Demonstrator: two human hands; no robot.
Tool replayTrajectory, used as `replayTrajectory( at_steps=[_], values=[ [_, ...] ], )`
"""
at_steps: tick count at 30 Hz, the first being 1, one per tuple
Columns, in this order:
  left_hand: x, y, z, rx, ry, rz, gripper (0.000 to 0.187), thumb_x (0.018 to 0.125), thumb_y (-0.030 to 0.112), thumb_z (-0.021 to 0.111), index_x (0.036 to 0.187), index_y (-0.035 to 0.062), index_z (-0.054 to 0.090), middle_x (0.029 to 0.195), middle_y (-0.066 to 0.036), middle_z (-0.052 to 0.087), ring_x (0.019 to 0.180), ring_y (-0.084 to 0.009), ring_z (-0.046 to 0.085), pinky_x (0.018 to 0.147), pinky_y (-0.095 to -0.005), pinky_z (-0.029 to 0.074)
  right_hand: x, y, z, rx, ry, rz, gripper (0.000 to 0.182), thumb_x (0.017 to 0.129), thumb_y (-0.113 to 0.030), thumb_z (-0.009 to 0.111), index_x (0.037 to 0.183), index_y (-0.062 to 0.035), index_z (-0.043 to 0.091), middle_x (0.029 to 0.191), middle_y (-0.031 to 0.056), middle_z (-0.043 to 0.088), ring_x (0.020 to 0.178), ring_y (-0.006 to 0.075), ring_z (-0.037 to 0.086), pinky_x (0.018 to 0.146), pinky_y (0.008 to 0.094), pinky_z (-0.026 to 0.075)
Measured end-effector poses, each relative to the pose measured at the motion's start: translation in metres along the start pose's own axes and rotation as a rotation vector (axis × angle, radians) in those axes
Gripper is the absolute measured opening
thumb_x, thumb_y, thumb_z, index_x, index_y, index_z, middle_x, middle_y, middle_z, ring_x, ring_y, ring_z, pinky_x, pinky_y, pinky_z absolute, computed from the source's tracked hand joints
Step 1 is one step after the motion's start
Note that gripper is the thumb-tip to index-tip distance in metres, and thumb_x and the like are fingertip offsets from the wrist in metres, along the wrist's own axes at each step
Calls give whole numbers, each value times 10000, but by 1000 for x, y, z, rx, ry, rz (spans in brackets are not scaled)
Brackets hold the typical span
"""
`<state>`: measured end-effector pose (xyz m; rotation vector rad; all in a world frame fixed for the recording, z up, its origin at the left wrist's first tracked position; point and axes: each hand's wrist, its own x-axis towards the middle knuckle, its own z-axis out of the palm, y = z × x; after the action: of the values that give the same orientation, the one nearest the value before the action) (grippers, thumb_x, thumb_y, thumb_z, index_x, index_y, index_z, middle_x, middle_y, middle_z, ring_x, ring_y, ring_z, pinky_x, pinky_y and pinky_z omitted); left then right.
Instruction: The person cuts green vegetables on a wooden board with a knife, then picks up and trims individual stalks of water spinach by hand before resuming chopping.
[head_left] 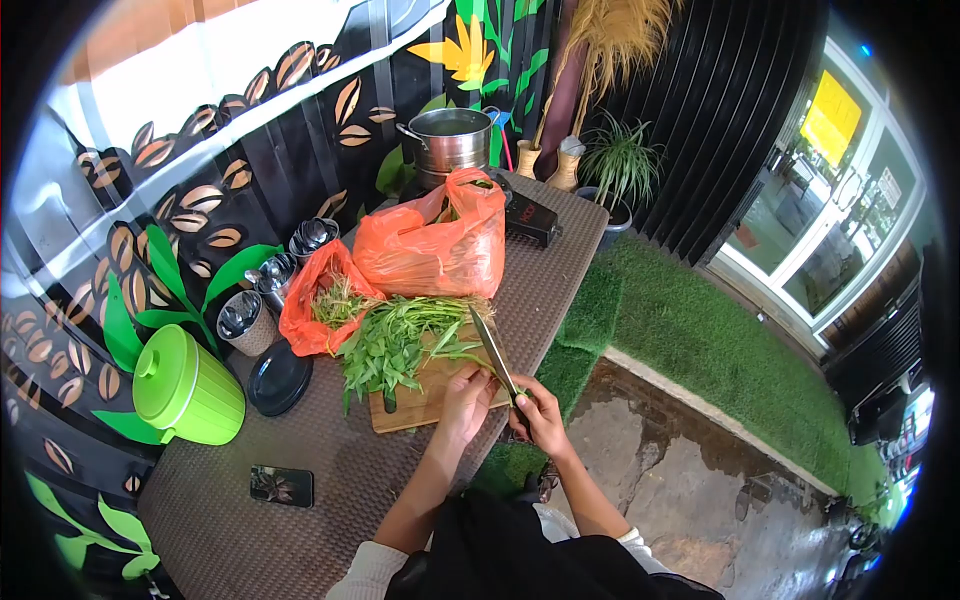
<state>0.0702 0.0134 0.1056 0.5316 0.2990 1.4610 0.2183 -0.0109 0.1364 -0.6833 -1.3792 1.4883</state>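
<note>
Two hands worked at the table's near edge: the right hand [540,415] gripped a knife [494,352], the left hand [465,400] pressed flat on the cutting board [425,395]. Leafy greens [395,345] lay across it; orange bags [435,245] stood beyond.

Green lidded bin [187,388] and phone [281,486] near the table's left edge; steel pot [450,140] at its far end.

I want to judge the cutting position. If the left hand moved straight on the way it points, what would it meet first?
Probably the leafy greens on the wooden cutting board; the left hand points toward them, though depth is unclear.
</note>
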Motion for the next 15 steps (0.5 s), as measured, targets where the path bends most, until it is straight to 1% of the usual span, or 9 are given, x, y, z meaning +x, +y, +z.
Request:
replayTrajectory(
  at_steps=[1,3,9,12,15],
  values=[
    [1,0,-1,0,0,-1,91,899,115,586,969,57,580,967,-39,617,934,-145,567,893,-314,428,0,1,0,15,12,11,366,980,-155,429,1327,-38,430,521,-35,362,414,59,328,404,217,279],
    [3,0,0,-57,98,27,90,916,132,564,970,62,579,979,-30,611,941,-137,562,897,-311,426,1,-4,-1,-10,0,3,372,981,-157,429,1333,-39,427,520,-36,361,414,59,328,405,216,282],
    [2,0,7,-59,84,-7,107,928,128,543,994,56,586,1003,-28,608,955,-128,558,902,-292,424,3,-11,0,-44,-26,-15,387,976,-146,431,1349,-47,422,540,-39,365,430,58,329,416,213,287],
    [0,-4,2,19,49,9,116,927,117,542,1003,46,594,1008,-32,608,959,-127,555,905,-289,425,4,-12,1,-65,-25,3,385,969,-132,439,1346,-51,429,569,-36,377,447,54,331,423,208,286],
    [-1,-6,6,24,57,25,117,923,90,542,1007,35,603,1006,-37,607,949,-128,556,903,-293,429,5,-10,2,-67,-3,8,372,964,-122,450,1329,-48,444,591,-32,388,457,52,333,428,204,284]
  ],
)
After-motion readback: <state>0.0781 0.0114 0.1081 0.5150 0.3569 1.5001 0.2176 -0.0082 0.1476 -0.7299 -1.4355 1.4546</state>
